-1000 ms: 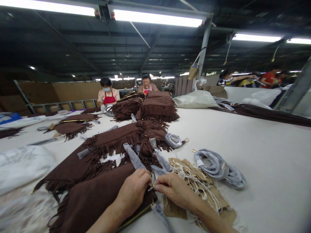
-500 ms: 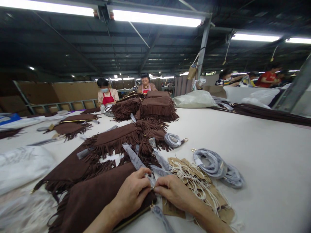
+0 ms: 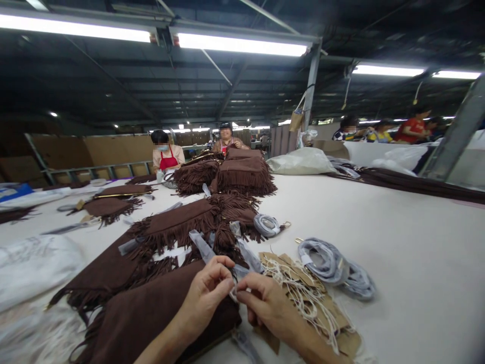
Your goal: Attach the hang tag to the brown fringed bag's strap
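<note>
Both my hands meet over the near right corner of a dark brown fringed bag (image 3: 151, 308). My left hand (image 3: 208, 288) pinches thumb against fingertips at a thin white string (image 3: 234, 292). Facing it, my right hand (image 3: 267, 303) has its fingertips closed on the same string. Below my right hand shows a brown card tag (image 3: 270, 339), partly covered by it. Right beside that hand lies a heap of brown card tags with white strings (image 3: 299, 288). A strip wrapped in greyish film (image 3: 202, 245) runs just beyond my fingers.
Coiled wrapped straps (image 3: 328, 260) with a gold hook lie to the right. More fringed bags (image 3: 182, 217) spread ahead, with a tall stack (image 3: 244, 172) behind. White plastic (image 3: 38, 268) covers the left. Across the table, co-workers (image 3: 168, 151) sit at the far end.
My hands have risen slightly off the bag's corner, still pinched together. The white string and the tag under my right hand show more clearly. The view has tilted up a little.
</note>
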`<action>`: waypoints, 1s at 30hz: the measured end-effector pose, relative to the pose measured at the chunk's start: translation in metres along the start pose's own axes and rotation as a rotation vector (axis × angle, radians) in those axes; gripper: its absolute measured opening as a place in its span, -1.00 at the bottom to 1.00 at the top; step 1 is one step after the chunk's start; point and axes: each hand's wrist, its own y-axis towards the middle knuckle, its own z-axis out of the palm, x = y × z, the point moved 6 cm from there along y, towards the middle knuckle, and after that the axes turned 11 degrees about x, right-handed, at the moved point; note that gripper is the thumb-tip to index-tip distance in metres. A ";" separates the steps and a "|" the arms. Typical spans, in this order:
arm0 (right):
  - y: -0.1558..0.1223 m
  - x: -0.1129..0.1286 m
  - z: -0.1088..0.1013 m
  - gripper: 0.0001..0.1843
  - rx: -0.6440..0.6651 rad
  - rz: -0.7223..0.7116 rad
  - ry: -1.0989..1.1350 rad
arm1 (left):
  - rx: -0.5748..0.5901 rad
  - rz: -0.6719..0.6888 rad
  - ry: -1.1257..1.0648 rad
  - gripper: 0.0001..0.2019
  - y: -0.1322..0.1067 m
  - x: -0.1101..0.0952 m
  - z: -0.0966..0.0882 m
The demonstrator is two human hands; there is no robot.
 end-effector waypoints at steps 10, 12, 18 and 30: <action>0.000 0.000 -0.003 -0.83 -0.045 -0.059 -0.059 | -0.013 0.017 -0.063 -0.71 0.001 0.001 0.000; 0.000 0.001 0.000 -0.84 -0.035 -0.069 -0.067 | -0.022 0.027 -0.073 -0.71 0.001 0.000 0.000; 0.001 -0.006 -0.003 -0.82 -0.107 -0.044 -0.023 | -0.017 0.005 -0.103 -0.78 0.001 0.011 0.001; 0.003 -0.011 -0.005 -0.73 -0.153 0.012 0.058 | -0.039 -0.044 0.361 -0.80 -0.002 0.019 0.023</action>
